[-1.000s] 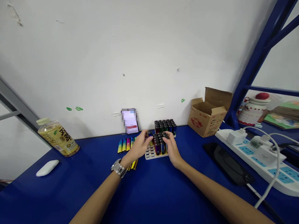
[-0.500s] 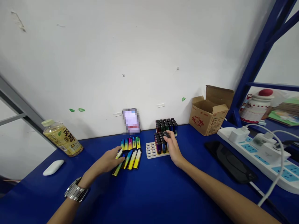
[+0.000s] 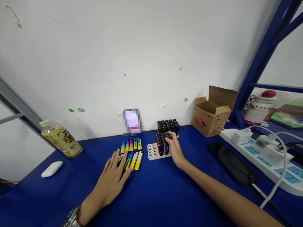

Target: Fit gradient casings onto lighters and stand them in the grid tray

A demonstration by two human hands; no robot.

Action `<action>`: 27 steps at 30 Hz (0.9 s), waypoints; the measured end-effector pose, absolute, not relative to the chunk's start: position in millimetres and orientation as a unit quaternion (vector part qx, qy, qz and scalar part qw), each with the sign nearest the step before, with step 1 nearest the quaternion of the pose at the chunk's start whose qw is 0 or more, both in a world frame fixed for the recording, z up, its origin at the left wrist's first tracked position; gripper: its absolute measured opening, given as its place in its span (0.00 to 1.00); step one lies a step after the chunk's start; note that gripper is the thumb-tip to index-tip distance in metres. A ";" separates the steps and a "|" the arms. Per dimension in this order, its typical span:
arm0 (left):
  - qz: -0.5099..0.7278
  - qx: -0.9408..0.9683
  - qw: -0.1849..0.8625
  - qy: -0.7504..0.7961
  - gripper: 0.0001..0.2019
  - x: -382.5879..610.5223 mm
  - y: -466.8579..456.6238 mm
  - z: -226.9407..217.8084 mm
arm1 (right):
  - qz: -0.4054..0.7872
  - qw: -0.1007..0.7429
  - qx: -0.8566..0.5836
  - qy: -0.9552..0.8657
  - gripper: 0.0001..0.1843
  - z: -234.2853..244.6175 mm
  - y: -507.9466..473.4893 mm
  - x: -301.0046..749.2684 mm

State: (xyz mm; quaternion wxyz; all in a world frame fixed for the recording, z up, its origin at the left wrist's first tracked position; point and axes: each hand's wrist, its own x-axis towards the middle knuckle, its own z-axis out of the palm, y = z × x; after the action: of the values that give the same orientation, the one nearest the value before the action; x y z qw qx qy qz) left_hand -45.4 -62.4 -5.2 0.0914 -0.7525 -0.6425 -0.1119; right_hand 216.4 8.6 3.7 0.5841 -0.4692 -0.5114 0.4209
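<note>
My left hand (image 3: 111, 178) lies palm down with its fingers spread over the near row of lighters, partly hiding them. To its right a yellow lighter (image 3: 139, 160) shows on the table. Behind the fingers lies a second row of colourful lighters (image 3: 131, 144). My right hand (image 3: 175, 149) curls round the right side of a block of upright lighters (image 3: 161, 149) with black ends, its fingertips on their tops. They stand in a white tray (image 3: 152, 152) with holes, whose left part shows bare holes.
Another block of upright lighters (image 3: 168, 126) stands by the wall. An open cardboard box (image 3: 204, 121) is farther right, near a power strip (image 3: 267, 157) with cables and a black phone (image 3: 233, 164). A bottle (image 3: 62, 138), a white case (image 3: 52, 169) and a lit phone (image 3: 132, 122) are also there.
My left hand has gone from closed fingers at a tilted lighter to spread flat over the near row. That lighter is now mostly covered. The right hand keeps its place.
</note>
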 end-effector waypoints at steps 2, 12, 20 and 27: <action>-0.084 -0.750 0.083 -0.651 0.32 -30.8 -63.0 -7.0 | 0.420 0.583 -0.465 -0.517 0.15 3.3 8.3 216.4; -0.056 -0.676 0.061 -0.733 0.31 27.6 -44.4 1.8 | 0.413 0.584 -0.458 -0.527 0.15 -0.8 9.9 217.3; -0.231 -0.767 0.095 -0.591 0.21 44.5 -35.7 14.1 | 0.402 0.590 -0.462 -0.526 0.15 -4.5 12.3 216.6; -0.328 -0.812 -0.094 -0.474 0.08 75.9 -21.4 21.4 | 0.400 0.594 -0.458 -0.527 0.15 -5.8 14.1 217.1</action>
State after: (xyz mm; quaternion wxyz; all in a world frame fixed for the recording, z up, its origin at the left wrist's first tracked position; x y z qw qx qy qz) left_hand 75.9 -21.4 21.4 -0.0937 -0.8121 -0.4738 -0.3276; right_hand 217.1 14.1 -5.8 0.5935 -0.4579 -0.5271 0.4004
